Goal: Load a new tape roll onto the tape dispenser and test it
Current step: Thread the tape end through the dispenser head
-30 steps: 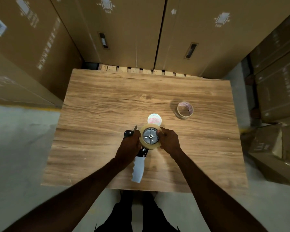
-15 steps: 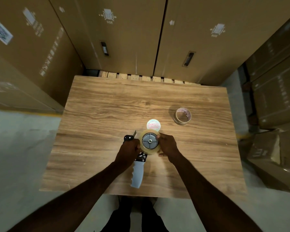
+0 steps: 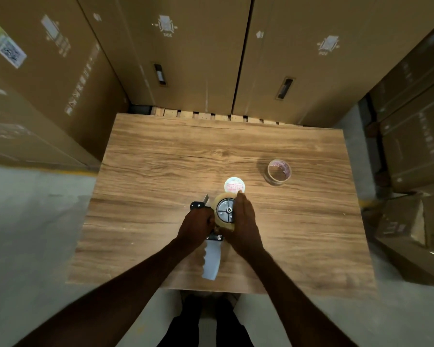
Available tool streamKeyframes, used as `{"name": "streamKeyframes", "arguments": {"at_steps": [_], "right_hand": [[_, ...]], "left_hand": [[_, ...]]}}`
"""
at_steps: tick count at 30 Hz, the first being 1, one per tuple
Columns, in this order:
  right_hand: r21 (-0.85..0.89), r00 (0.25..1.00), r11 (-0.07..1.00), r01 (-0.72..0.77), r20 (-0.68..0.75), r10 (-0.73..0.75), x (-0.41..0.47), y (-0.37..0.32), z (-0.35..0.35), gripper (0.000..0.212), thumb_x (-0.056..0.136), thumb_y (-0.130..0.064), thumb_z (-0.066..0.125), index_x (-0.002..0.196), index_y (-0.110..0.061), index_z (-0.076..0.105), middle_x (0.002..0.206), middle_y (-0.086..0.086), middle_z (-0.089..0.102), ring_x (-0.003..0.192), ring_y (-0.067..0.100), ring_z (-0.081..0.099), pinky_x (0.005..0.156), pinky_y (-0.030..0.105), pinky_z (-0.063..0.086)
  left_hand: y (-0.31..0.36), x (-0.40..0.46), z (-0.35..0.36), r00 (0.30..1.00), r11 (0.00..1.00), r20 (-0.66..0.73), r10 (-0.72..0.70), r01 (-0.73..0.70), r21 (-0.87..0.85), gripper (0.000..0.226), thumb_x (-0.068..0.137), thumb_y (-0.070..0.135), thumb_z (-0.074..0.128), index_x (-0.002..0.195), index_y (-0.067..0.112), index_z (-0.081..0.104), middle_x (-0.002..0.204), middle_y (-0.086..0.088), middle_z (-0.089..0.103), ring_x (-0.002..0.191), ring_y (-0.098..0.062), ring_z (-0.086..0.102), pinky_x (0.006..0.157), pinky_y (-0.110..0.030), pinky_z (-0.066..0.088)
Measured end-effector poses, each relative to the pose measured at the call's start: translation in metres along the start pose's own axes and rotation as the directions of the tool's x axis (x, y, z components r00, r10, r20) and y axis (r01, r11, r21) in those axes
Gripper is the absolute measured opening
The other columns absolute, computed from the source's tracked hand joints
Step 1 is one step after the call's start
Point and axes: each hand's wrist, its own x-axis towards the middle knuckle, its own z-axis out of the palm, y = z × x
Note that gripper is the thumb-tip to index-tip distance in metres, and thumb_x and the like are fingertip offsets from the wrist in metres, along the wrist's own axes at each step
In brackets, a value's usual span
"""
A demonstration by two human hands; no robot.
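The tape dispenser (image 3: 211, 259) lies flat on the wooden table (image 3: 161, 159), its pale grey handle pointing toward me and its black blade end (image 3: 198, 204) to the left. A tan tape roll (image 3: 223, 197) sits on the dispenser's grey hub (image 3: 224, 210). My left hand (image 3: 198, 225) grips the dispenser frame just left of the roll. My right hand (image 3: 243, 221) lies over the roll's right side, fingers stretched across its top edge, covering part of it.
An empty tape core (image 3: 278, 171) stands to the right on the table. A round white and pink label (image 3: 233, 184) lies just beyond the roll. Tall cardboard boxes (image 3: 186, 58) wall in the table at the back, left and right.
My right hand has slid up and over the roll, fingers now extended along its far right edge. The left hand stays on the dispenser.
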Motion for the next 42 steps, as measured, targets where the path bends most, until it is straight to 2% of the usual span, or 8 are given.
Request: {"name": "streamKeyframes", "arguments": {"at_steps": [3,8,12,14,18,25,35,42], "right_hand": [[-0.104,0.990,0.994,0.030,0.142,-0.015,0.028,-0.006,-0.021,0.105,0.090,-0.025,0.084,0.167,0.002,0.018,0.174,0.022,0.026,0.163,0.038,0.022,0.131,0.043,0.025],[-0.163,0.998,0.985,0.062,0.010,-0.062,0.034,-0.008,-0.014,0.074,0.098,-0.017,0.072,0.161,0.002,0.038,0.167,0.022,0.042,0.158,0.037,0.036,0.128,0.040,0.029],[0.035,0.994,0.999,-0.029,-0.101,0.032,0.022,-0.004,-0.006,0.084,0.095,-0.035,0.079,0.160,0.001,0.040,0.165,0.026,0.040,0.156,0.041,0.034,0.126,0.051,0.035],[0.108,0.980,0.994,-0.014,-0.196,0.035,-0.007,-0.004,0.002,0.090,0.085,-0.038,0.088,0.158,-0.008,0.045,0.154,0.014,0.052,0.142,0.030,0.048,0.115,0.035,0.043],[0.250,0.993,0.961,-0.117,0.031,0.112,-0.060,0.000,0.034,0.136,0.058,-0.052,0.101,0.166,-0.025,0.023,0.138,-0.004,0.058,0.120,0.010,0.061,0.097,0.030,0.056],[0.452,0.964,0.857,-0.250,0.031,0.265,-0.057,-0.024,0.062,0.138,0.060,-0.004,0.082,0.169,-0.029,0.001,0.096,-0.008,0.077,0.077,0.010,0.076,0.061,0.019,0.061],[0.134,0.938,0.947,-0.292,-0.150,0.311,-0.052,-0.028,0.053,0.117,0.088,-0.019,0.073,0.168,-0.027,-0.012,0.110,0.005,0.077,0.095,0.024,0.075,0.081,0.034,0.058],[0.168,0.927,0.937,-0.305,-0.174,0.333,-0.050,-0.035,0.019,0.113,0.088,-0.023,0.072,0.172,-0.028,-0.004,0.111,0.007,0.079,0.093,0.028,0.076,0.078,0.037,0.060]], "left_hand": [[0.002,0.002,0.000,1.000,0.999,-0.012,-0.007,0.007,0.033,0.008,0.078,0.011,0.059,0.070,0.010,0.061,0.071,-0.009,0.067,0.070,-0.029,0.064,0.063,-0.039,0.051],[0.006,0.004,0.001,0.998,0.995,-0.032,0.045,-0.042,0.085,0.012,0.082,0.010,0.059,0.073,0.004,0.065,0.077,-0.014,0.069,0.074,-0.031,0.064,0.062,-0.031,0.038],[0.003,0.002,0.002,0.999,0.997,-0.032,0.037,-0.035,0.071,0.011,0.081,0.013,0.058,0.074,0.009,0.065,0.075,-0.009,0.069,0.073,-0.029,0.065,0.062,-0.036,0.048],[0.000,0.001,0.000,0.999,0.998,-0.020,0.026,-0.025,0.055,0.009,0.080,0.014,0.058,0.072,0.012,0.062,0.073,-0.007,0.068,0.071,-0.027,0.065,0.062,-0.038,0.051],[-0.004,0.001,-0.001,0.998,0.998,-0.018,0.063,-0.062,0.033,0.014,0.082,0.015,0.058,0.068,0.015,0.059,0.069,-0.004,0.066,0.067,-0.025,0.063,0.058,-0.032,0.042],[-0.005,0.004,-0.002,0.995,0.993,-0.007,0.103,-0.103,0.052,0.023,0.081,0.016,0.059,0.062,0.024,0.049,0.061,0.006,0.054,0.060,-0.017,0.056,0.055,-0.031,0.038],[0.010,0.018,-0.007,0.981,0.970,0.028,0.190,-0.193,0.150,0.016,0.078,0.018,0.057,0.066,0.024,0.050,0.071,-0.007,0.069,0.071,-0.029,0.066,0.066,-0.038,0.048],[0.041,0.021,-0.037,0.991,0.978,0.057,0.121,-0.129,0.161,0.009,0.068,0.021,0.056,0.064,0.027,0.052,0.074,-0.002,0.071,0.076,-0.024,0.067,0.065,-0.037,0.054]]}}
